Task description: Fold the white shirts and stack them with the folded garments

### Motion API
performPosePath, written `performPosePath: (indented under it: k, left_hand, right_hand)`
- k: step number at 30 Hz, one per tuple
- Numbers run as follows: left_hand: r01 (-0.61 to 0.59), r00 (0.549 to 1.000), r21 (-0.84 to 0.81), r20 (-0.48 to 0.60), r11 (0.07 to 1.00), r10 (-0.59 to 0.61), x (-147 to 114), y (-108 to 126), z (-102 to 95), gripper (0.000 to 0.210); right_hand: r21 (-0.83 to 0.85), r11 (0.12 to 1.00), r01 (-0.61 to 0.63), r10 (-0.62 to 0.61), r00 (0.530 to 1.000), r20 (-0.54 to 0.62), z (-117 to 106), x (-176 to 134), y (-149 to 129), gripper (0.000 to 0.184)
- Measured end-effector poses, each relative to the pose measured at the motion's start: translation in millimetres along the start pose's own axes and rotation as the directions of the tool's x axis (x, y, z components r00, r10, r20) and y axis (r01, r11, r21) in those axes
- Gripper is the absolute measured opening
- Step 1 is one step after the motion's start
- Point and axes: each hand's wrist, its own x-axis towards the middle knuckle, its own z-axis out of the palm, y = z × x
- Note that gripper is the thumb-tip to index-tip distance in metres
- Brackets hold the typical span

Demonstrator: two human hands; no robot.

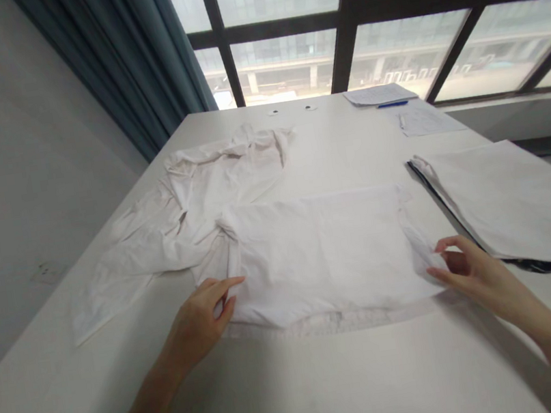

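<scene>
The left hand (199, 320) and right hand (480, 274) each pinch the nearer end of the folded white garment (324, 254), its long axis spanning grip to grip.

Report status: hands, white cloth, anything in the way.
Left hand at left edge of white cloth, right hand at right edge. Lying mostly flat. Crumpled fabric adjoins, far left.

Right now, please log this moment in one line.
left hand: at left edge of white cloth | right hand: at right edge | grips: unclear | left: crumpled white fabric | right: flat white fabric
</scene>
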Motion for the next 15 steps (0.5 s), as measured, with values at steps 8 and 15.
performPosePath:
  k: [8, 15]
  left_hand:
    - [0.023, 0.999, -0.005, 0.036, 1.000, -0.022, 1, -3, 0.4, 0.034]
    - [-0.105, 0.994, 0.139, -0.028, 0.985, 0.110, 3, 5, -5.0, 0.026]
  right_hand:
    - [-0.106, 0.990, 0.093, -0.080, 0.989, 0.126, -3, -2, 1, 0.040]
    - [-0.297, 0.940, 0.165, -0.146, 0.986, 0.086, -4, 1, 12, 0.036]
